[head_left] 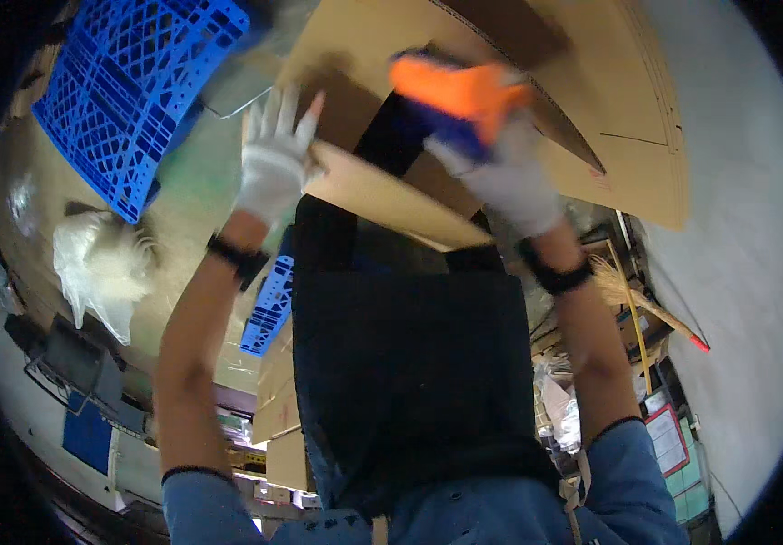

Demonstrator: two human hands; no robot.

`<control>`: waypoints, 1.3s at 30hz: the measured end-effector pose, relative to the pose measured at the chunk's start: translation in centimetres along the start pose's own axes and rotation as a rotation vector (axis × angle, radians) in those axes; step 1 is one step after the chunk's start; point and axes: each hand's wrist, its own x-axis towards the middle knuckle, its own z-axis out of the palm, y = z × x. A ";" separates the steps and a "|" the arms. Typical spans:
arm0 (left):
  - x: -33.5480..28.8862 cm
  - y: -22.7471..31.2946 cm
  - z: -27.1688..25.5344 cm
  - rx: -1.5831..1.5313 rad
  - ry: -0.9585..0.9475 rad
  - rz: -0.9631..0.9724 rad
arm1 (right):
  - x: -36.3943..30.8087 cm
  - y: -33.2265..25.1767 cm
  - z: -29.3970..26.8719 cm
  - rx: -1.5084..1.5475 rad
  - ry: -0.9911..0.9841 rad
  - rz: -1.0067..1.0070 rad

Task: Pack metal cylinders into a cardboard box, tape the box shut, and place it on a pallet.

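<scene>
A large brown cardboard box stands in front of me with flaps raised. My left hand, in a white glove with a bare fingertip, rests against the box's left side, its fingers stretched out and apart. In my gloved right hand is an orange and dark blue tape dispenser, held over the box. Motion blurs the dispenser and that hand, so its tape and blade cannot be made out. A dark strip shows on the cardboard beneath it.
On the floor at the far left lies a blue plastic pallet, with a crumpled clear plastic bag nearer. A straw broom and a red-framed sheet are at the right, by a pale wall. A black apron covers my front.
</scene>
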 end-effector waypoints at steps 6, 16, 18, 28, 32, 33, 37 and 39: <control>5.1 5.1 5.5 -0.168 -0.297 -0.831 | -1.6 16.2 -4.2 0.241 0.001 0.424; 3.7 3.4 7.1 -0.075 0.134 0.081 | -4.9 3.9 8.6 0.626 0.063 0.640; 3.9 3.0 8.6 -0.191 0.152 0.106 | -4.6 3.9 7.4 0.538 -0.070 0.658; 4.0 4.1 7.9 -0.651 0.212 -0.134 | -9.2 6.3 6.2 0.662 -0.624 0.685; 2.9 7.7 7.1 -1.965 -0.332 -0.708 | -9.4 7.1 6.9 0.597 -0.676 0.737; 3.2 8.3 7.5 -2.165 -0.442 -0.714 | -8.9 7.1 7.2 0.599 -0.671 0.722; 4.0 8.6 8.8 -1.847 -0.048 -0.016 | -8.3 5.6 7.0 0.771 -0.706 0.715; 4.9 6.6 7.0 -1.350 -0.054 0.032 | -6.9 4.4 5.9 0.933 -0.625 0.743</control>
